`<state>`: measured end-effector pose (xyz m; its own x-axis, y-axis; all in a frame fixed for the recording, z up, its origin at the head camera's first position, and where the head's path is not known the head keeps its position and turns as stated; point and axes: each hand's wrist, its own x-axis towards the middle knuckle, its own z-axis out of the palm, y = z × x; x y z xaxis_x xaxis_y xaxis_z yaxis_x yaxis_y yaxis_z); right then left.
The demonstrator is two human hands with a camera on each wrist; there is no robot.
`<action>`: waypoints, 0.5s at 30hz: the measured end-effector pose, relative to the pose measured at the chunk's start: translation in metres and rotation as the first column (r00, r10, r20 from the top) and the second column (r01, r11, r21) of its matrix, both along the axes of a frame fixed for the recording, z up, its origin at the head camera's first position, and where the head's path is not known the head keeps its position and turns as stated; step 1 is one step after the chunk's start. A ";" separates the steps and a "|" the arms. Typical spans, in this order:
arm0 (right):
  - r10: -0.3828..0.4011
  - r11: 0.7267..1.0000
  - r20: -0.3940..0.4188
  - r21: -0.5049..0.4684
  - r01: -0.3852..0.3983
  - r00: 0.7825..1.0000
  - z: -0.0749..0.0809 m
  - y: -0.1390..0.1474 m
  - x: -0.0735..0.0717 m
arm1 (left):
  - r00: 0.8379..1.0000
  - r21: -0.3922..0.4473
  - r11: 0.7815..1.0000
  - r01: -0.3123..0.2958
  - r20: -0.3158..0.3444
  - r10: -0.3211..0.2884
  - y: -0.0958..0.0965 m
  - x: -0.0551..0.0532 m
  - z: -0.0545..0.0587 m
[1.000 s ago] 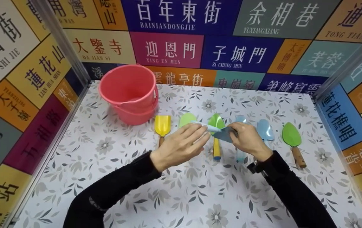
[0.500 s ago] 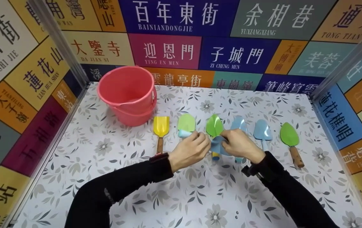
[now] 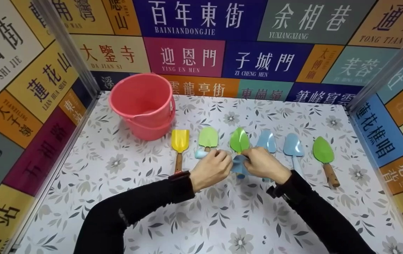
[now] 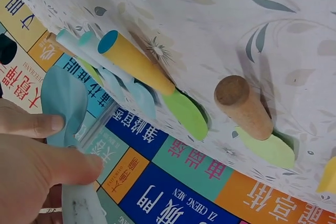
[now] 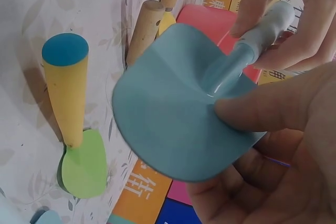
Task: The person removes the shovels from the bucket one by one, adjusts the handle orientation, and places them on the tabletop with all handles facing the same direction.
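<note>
A blue-grey garden trowel (image 5: 173,108) is held between both hands, above the table. My left hand (image 3: 212,170) grips its pale blue handle (image 3: 201,154), which pokes out on the left in the head view. With thumb on the upper face and fingers beneath, my right hand (image 3: 266,164) pinches the blade, as the right wrist view shows. Below the hands lies a green trowel (image 3: 239,137) with a yellow handle (image 4: 139,64), partly covered in the head view. A light green trowel (image 3: 208,135) lies behind the left hand, and a blue trowel (image 3: 267,138) behind the right.
A red bucket (image 3: 143,116) stands at the back left. The row continues with a yellow trowel (image 3: 180,140) on the left, then another blue trowel (image 3: 293,144) and a green trowel (image 3: 323,150) with a wooden handle on the right. Printed panels enclose the flowered table (image 3: 173,225).
Both hands have come down toward the body with the trowel. The left hand, flatter on the handle a second ago, now curls round it; the right keeps its pinch on the blade.
</note>
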<state>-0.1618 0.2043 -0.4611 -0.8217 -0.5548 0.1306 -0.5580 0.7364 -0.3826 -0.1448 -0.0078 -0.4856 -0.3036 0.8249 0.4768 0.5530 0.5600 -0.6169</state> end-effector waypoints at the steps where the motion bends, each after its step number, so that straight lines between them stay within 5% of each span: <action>1: -0.001 1.000 0.003 -0.001 0.001 1.000 0.000 0.000 0.000 | 1.000 0.002 1.000 -0.007 0.001 0.007 0.000 0.000 0.000; 10: -0.030 0.996 -0.001 -0.084 0.030 1.000 0.010 0.008 0.005 | 0.997 0.051 0.996 -0.072 0.006 0.072 -0.006 0.000 0.004; 15: -0.109 0.981 -0.042 -0.168 0.101 0.993 0.018 0.027 0.013 | 0.982 0.101 0.981 -0.164 0.107 0.153 -0.028 -0.002 0.005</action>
<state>-0.1487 0.2313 -0.4428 -0.8642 -0.4331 0.2560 -0.5027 0.7208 -0.4772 -0.1473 -0.0360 -0.4803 -0.4763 0.7075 0.5222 0.5068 0.7062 -0.4945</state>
